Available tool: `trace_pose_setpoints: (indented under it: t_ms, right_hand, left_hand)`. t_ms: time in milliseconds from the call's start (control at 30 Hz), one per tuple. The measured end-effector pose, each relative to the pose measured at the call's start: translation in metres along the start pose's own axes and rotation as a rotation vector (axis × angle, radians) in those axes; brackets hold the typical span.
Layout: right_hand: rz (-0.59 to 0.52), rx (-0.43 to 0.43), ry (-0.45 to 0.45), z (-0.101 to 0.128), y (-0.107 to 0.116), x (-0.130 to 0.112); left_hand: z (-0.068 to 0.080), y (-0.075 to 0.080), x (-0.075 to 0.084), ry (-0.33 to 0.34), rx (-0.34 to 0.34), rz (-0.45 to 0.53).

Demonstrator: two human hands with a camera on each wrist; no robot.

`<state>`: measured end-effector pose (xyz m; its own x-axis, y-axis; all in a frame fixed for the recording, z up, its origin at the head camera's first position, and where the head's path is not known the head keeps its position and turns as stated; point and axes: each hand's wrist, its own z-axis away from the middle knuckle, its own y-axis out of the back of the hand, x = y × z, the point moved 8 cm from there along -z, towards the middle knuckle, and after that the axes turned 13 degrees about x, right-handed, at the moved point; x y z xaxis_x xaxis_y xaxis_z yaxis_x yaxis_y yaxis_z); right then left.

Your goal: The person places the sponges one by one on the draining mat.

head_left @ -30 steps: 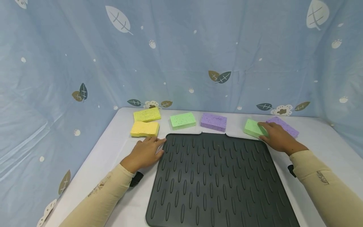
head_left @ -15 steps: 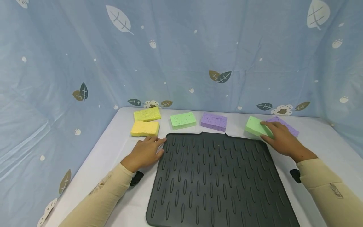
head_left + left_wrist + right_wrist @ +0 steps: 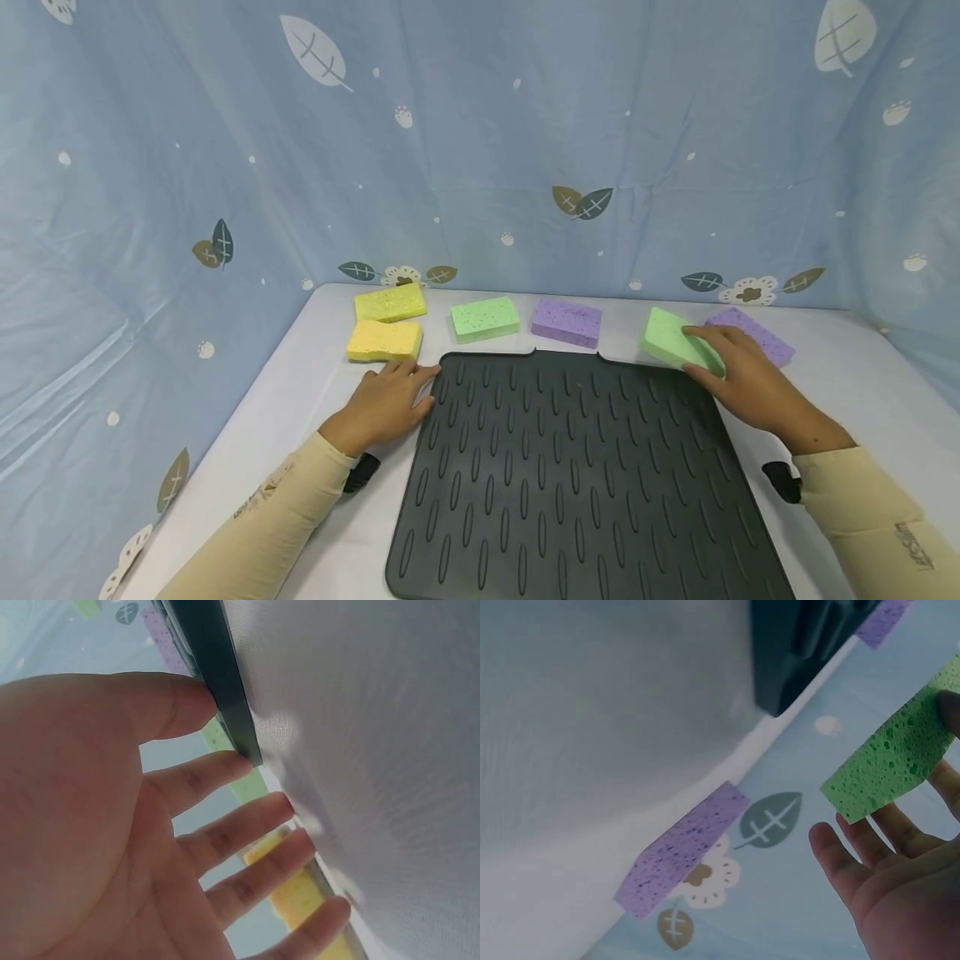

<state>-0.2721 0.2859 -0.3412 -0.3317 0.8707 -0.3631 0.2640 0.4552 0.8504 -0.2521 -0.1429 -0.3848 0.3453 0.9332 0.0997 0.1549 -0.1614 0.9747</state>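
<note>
Between its thumb and fingers my right hand [image 3: 738, 379] pinches a green sponge [image 3: 675, 337], which hangs tilted over the far right corner of a dark ribbed mat [image 3: 570, 467]. In the right wrist view that sponge [image 3: 900, 742] shows its pores, with the thumb on one face and the fingers behind. A purple sponge [image 3: 757, 337] lies just behind this hand. My left hand [image 3: 386, 404] rests at the mat's far left corner, fingers loosely spread. The left wrist view shows thumb and index fingertip at the mat's edge [image 3: 225, 682]. Close ahead of those fingers sits a yellow sponge [image 3: 384, 340].
Along the back of the white table [image 3: 300, 400] lie another yellow sponge [image 3: 390, 302], a second green sponge [image 3: 484, 319] and a second purple sponge [image 3: 566, 322]. A blue curtain [image 3: 480, 150] with leaf prints hangs behind and to the sides.
My right hand has lifted the green sponge off the table and tilted it, then brought it slightly left toward the mat. The left hand has stayed in place.
</note>
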Motion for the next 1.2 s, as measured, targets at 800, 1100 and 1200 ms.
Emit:
trace_pose_setpoints:
  t_ms: [800, 1100, 1200]
  right_hand:
    - [-0.080, 0.055, 0.117, 0.018, 0.002, -0.028]
    - [-0.041, 0.015, 0.134, 0.021, -0.005, -0.027]
    - [-0.035, 0.002, 0.136, 0.021, -0.006, -0.026]
  left_hand:
    - [0.000, 0.000, 0.000, -0.011, 0.022, -0.008]
    - [0.001, 0.000, 0.000, -0.008, 0.016, -0.005]
    - [0.000, 0.000, 0.001, -0.015, 0.027, -0.011]
